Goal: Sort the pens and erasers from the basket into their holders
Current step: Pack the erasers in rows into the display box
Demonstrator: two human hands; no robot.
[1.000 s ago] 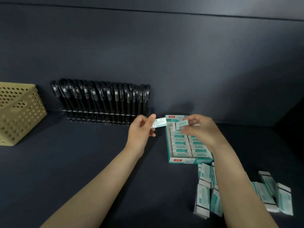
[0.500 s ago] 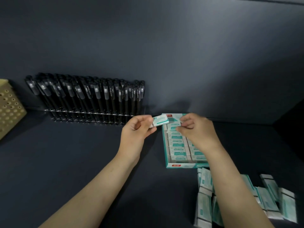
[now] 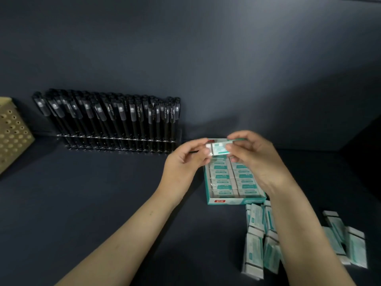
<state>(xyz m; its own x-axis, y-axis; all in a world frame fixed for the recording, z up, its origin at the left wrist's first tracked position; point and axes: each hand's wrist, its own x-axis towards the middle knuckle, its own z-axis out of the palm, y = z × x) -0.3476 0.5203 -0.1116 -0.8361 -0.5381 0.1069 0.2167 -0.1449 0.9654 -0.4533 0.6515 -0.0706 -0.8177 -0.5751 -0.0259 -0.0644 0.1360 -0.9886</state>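
Bench: we see a dark blue-grey bench running back to a wall of the same colour.
Pen holder: a clear rack stands at the back left against the wall. It is packed with black pens standing on end. White print down several barrels seems to read "TEST 2"; we cannot make out the rest.
Eraser box: an open teal-and-white box, right of the rack, holds two columns of wrapped erasers lying flat. Its near wall bears a red label too small for us to read.
Loose erasers: a heap of loose erasers lies near right, just in front of the box, their teal print blurred.
Basket: a yellow perforated basket is cut by the left edge.
Left hand: the left hand has its thumb and fingers pinching the eraser's white left end.
Right hand: the right hand has its fingers curled round the right end.
Eraser: we find the eraser held level between both hands, above the box's far end; its sleeve lettering is unreadable.
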